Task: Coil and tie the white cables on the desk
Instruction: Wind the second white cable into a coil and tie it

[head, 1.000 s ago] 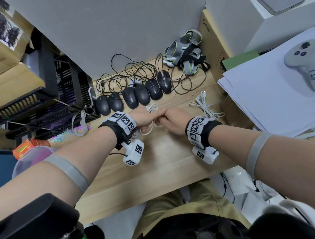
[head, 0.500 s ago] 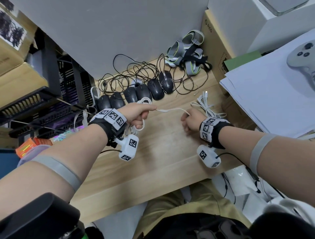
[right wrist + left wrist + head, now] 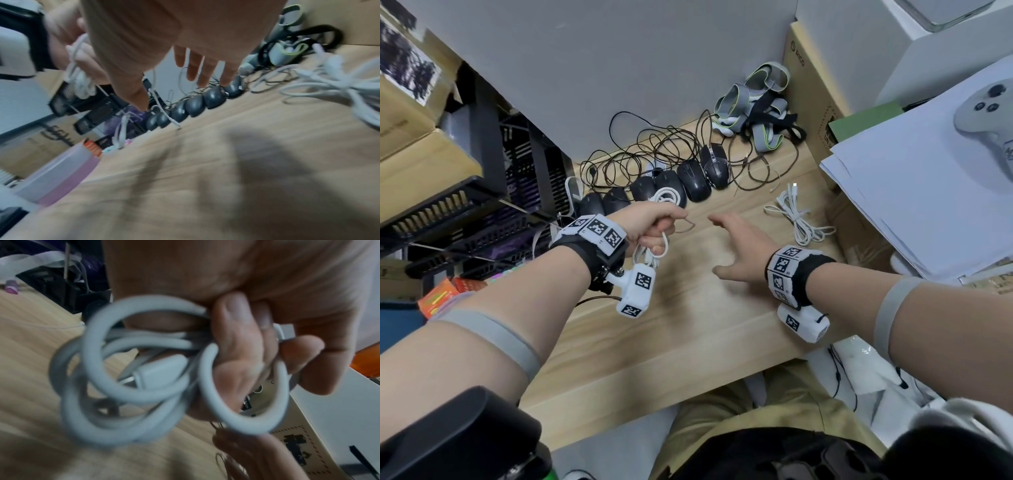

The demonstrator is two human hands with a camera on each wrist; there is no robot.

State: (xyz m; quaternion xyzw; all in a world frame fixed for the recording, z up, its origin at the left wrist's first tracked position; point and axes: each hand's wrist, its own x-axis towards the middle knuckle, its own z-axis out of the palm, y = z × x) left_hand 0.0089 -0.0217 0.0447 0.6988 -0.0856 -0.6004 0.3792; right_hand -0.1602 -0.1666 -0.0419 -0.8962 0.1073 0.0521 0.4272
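Note:
My left hand [image 3: 650,222] grips a coiled white cable [image 3: 655,251], held a little above the wooden desk [image 3: 688,325]. The left wrist view shows several loops of this coil [image 3: 131,369] bunched under the curled fingers [image 3: 242,353], with a plug in the middle. A thin brownish wire loop [image 3: 688,224] sticks out past the fingertips. My right hand [image 3: 739,243] hovers open beside it, fingers spread [image 3: 193,65], holding nothing. A second white cable [image 3: 798,219] lies loose on the desk to the right, also in the right wrist view [image 3: 339,84].
A row of black mice [image 3: 688,178] with tangled black cords [image 3: 654,147] lines the back of the desk. Grey straps [image 3: 756,106] lie behind them, by a cardboard box [image 3: 811,85]. Paper sheets [image 3: 928,192] and a controller [image 3: 989,109] sit right; black trays [image 3: 465,212] left.
The right hand had pulled a cable end out to the right; it has now let go, opened and swung back toward the left hand. The stretched cable end no longer runs between the hands.

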